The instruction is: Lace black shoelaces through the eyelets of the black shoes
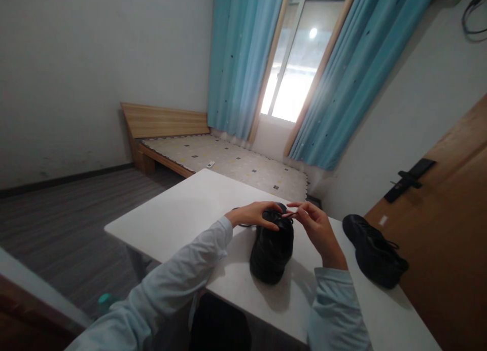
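Observation:
A black shoe [269, 257] stands on the white table with its heel end toward me. My left hand [258, 215] reaches over it from the left, thumb and fingers closed on the upper part around the laces. To the right of the shoe, my right hand [312, 224] pinches a dark shoelace [289, 214] between thumb and fingers and holds it out from the shoe. Another stretch of lace loops out on the left, partly behind my left wrist. The shoe's toe is mostly hidden by my hands.
A second black shoe [375, 252] lies at the right side of the white table [171, 216]. Beyond the table is a bed [236, 158] with a small white remote [210, 164] on it. A wooden door [449, 214] stands close on the right.

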### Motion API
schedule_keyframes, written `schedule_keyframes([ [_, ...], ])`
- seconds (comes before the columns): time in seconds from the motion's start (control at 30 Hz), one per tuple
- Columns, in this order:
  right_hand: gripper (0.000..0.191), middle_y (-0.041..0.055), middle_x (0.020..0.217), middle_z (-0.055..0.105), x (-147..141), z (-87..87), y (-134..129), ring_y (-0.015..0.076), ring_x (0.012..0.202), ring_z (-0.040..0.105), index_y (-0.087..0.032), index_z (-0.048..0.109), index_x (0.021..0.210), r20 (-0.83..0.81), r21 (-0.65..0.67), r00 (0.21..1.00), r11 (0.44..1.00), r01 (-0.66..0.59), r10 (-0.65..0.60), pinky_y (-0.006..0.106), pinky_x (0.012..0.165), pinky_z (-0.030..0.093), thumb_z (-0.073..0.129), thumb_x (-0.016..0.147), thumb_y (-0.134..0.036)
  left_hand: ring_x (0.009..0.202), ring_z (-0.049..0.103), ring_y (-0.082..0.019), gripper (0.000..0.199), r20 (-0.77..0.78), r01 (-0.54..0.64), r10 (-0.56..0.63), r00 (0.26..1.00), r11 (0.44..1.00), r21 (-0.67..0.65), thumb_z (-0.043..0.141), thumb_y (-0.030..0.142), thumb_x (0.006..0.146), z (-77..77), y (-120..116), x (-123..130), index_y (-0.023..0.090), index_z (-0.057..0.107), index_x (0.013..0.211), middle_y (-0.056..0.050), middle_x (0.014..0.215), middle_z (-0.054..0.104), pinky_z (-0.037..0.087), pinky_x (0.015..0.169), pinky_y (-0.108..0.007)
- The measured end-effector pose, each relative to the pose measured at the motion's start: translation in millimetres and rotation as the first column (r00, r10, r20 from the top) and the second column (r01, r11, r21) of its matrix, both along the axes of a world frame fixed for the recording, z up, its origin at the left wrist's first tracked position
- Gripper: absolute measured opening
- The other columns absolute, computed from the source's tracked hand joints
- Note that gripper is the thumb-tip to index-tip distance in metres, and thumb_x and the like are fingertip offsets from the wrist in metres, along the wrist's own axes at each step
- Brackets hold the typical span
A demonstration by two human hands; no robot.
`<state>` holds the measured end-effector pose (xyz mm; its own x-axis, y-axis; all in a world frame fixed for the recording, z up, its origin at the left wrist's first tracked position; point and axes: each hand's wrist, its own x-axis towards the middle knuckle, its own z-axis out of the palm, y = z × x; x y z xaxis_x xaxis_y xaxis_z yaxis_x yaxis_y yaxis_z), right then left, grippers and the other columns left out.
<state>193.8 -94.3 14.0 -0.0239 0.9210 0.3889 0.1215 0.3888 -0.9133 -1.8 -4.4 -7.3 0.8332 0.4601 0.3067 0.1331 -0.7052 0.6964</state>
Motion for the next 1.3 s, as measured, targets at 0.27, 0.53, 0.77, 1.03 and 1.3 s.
schedule_keyframes([
  [0.27, 0.022, 0.004, 0.1, 0.067, 2.4, 0.7, -3.6, 0.0126, 0.06, 0.065, -0.019, 0.059, 0.071, 0.038, -0.016, 0.995, 0.996, -0.088, 0.088, 0.033, 0.076, 0.051, 0.06, 0.083, -0.037, 0.108, 0.055, -0.02, 0.056, -0.006, 0.007, -0.007, 1.0, 1.0, -0.023, 0.07, 0.04, 0.07, 1.6, 0.6, -0.9, 0.02, 0.054, 0.12, -0.005, 0.119, 0.06, 0.039, 0.094, -0.029],
  [0.53, 0.021, 0.0036, 0.083, 0.066, 1.9, 6.0, -10.4, 0.0153, 0.056, 0.066, -0.017, 0.064, 0.082, 0.173, -0.135, 0.954, 0.966, -0.222, 0.243, 0.029, 0.059, 0.051, 0.057, 0.084, -0.037, 0.109, 0.054, -0.019, 0.056, -0.005, 0.006, -0.006, 1.0, 1.0, -0.012, 0.071, 0.039, 0.069, -1.6, 3.7, -1.0, 0.018, 0.055, 0.118, -0.006, 0.119, 0.059, 0.038, 0.095, -0.029],
  [0.77, 0.015, 0.0026, 0.08, 0.066, -6.6, 8.1, -8.8, 0.0167, 0.067, 0.066, -0.018, 0.065, 0.081, 0.169, -0.025, 0.98, 0.994, -0.106, 0.109, 0.032, 0.07, 0.051, 0.063, 0.079, -0.033, 0.104, 0.055, -0.017, 0.041, 0.122, 0.017, -0.02, 0.992, 1.0, 0.025, 0.059, 0.048, 0.078, -0.2, 3.9, 1.2, 0.018, 0.061, 0.107, -0.004, 0.109, 0.062, 0.038, 0.094, -0.026],
  [1.03, 0.012, 0.0029, 0.079, 0.067, -26.0, 2.2, 1.2, 0.0179, 0.079, 0.063, -0.02, 0.063, 0.077, 0.088, 0.11, 0.987, 0.986, 0.126, -0.135, 0.031, 0.073, 0.051, 0.065, 0.076, -0.032, 0.093, 0.056, -0.015, 0.064, 0.174, 0.08, -0.089, 0.981, 0.995, 0.056, 0.027, 0.062, 0.087, -0.4, 0.1, 11.2, 0.015, 0.07, 0.088, -0.006, 0.098, 0.058, 0.039, 0.09, -0.025],
  [1.3, 0.017, 0.0021, 0.081, 0.067, -35.1, -4.6, 4.7, 0.0182, 0.079, 0.064, -0.021, 0.06, 0.081, 0.042, 0.064, 0.991, 0.99, 0.126, -0.129, 0.03, 0.068, 0.051, 0.069, 0.072, -0.033, 0.091, 0.055, -0.015, 0.073, 0.168, 0.042, -0.054, 0.984, 0.996, 0.074, 0.023, 0.07, 0.081, 1.8, -2.6, 12.5, 0.015, 0.072, 0.086, -0.007, 0.099, 0.058, 0.04, 0.087, -0.024],
])
